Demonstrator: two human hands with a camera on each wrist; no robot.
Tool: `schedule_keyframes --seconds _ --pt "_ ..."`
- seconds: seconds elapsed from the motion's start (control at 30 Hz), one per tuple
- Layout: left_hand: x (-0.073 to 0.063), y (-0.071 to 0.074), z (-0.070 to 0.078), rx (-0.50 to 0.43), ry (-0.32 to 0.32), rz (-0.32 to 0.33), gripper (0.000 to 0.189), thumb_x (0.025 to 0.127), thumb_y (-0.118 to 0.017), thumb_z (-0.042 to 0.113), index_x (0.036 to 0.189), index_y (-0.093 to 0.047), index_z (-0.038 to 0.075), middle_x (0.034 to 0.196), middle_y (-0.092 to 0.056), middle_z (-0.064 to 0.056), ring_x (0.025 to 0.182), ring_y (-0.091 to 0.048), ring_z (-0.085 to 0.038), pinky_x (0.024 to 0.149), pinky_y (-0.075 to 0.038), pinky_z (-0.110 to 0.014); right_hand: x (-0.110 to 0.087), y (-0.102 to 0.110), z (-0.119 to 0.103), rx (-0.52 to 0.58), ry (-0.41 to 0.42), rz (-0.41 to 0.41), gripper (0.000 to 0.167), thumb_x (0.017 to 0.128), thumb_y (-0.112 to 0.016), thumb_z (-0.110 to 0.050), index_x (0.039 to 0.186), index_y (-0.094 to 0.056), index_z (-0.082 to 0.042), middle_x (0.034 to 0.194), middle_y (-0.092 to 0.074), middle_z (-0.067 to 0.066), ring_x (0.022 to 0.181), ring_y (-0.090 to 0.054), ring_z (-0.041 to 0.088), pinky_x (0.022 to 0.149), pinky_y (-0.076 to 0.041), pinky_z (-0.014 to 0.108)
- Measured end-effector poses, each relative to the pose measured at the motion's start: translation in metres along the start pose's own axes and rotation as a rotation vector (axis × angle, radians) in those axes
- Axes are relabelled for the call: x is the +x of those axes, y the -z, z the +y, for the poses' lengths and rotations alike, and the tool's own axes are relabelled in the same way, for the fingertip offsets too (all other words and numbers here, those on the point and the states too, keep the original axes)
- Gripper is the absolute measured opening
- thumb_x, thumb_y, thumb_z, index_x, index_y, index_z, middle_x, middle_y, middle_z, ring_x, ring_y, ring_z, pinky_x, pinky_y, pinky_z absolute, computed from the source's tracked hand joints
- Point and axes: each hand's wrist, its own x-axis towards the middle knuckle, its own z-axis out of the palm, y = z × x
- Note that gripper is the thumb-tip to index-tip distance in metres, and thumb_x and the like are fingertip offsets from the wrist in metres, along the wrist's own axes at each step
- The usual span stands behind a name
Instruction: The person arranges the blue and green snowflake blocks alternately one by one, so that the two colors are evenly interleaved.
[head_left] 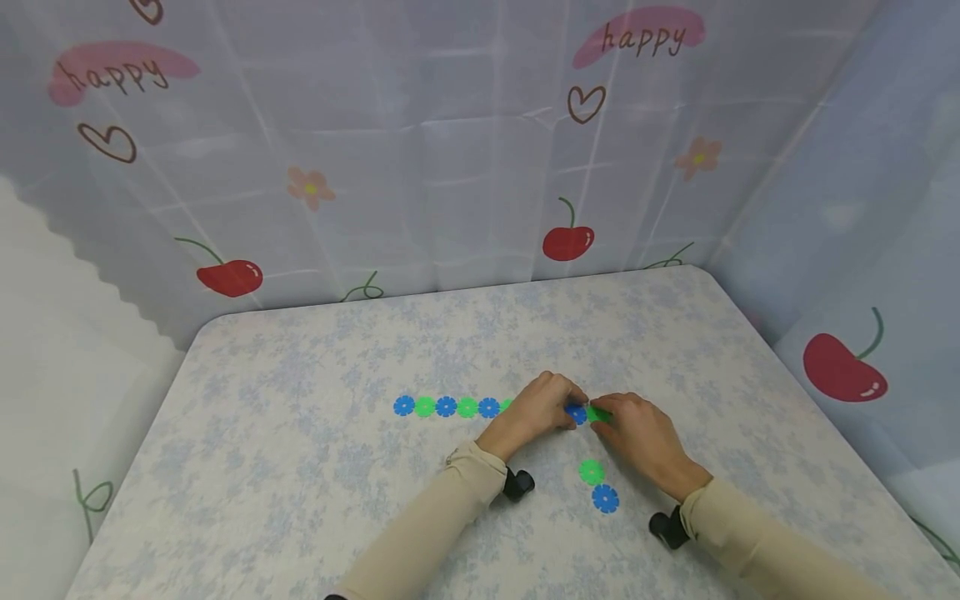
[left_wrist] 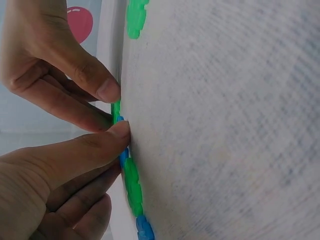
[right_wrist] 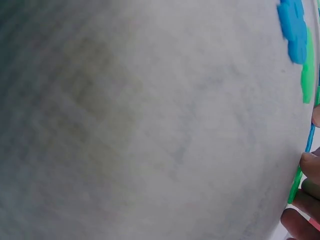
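Note:
A row of flat notched plastic discs, blue and green by turns, lies across the table, starting at a blue disc [head_left: 404, 406] on the left. My left hand [head_left: 534, 410] pinches the blue disc [head_left: 577, 414] at the row's right end and covers part of the row behind it. Between the thumb and fingers of my right hand [head_left: 643, 433] is a green disc [head_left: 599, 413], its edge right at that blue one. The left wrist view shows both hands [left_wrist: 75, 160] meeting fingertip to fingertip along the row, with a green disc [left_wrist: 133, 187] beside the left thumb.
Nearer my body lie a loose green disc [head_left: 592, 472] and a loose blue disc [head_left: 605, 498], close together between my forearms. A pale flowered cloth covers the table [head_left: 300, 467]. Printed curtains [head_left: 450, 167] stand along its back and right sides.

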Motion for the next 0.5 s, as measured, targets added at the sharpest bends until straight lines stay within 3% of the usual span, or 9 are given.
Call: schedule_keyframes --seconds 0.2,0.5 --pt "0.000 -0.001 0.000 0.017 -0.004 -0.002 0.038 0.080 -0.082 0.006 0.116 -0.074 0.006 0.114 -0.071 -0.003 0.106 -0.065 -0.012 0.086 -0.050 -0.016 -0.001 0.002 0.001 0.010 -0.024 -0.024 0.038 0.081 -0.080 -0.008 0.116 -0.070 0.001 0.113 -0.068 0.018 0.097 -0.066 0.035 0.073 -0.056 0.047" --pt "0.000 0.000 0.000 0.015 0.016 -0.016 0.042 0.081 -0.082 0.009 0.121 -0.071 0.008 0.118 -0.070 -0.001 0.110 -0.063 -0.012 0.091 -0.048 -0.017 -0.016 0.013 -0.007 0.019 -0.139 -0.123 0.045 0.084 -0.077 -0.011 0.123 -0.063 0.007 0.119 -0.064 0.024 0.106 -0.062 0.041 0.082 -0.053 0.054"
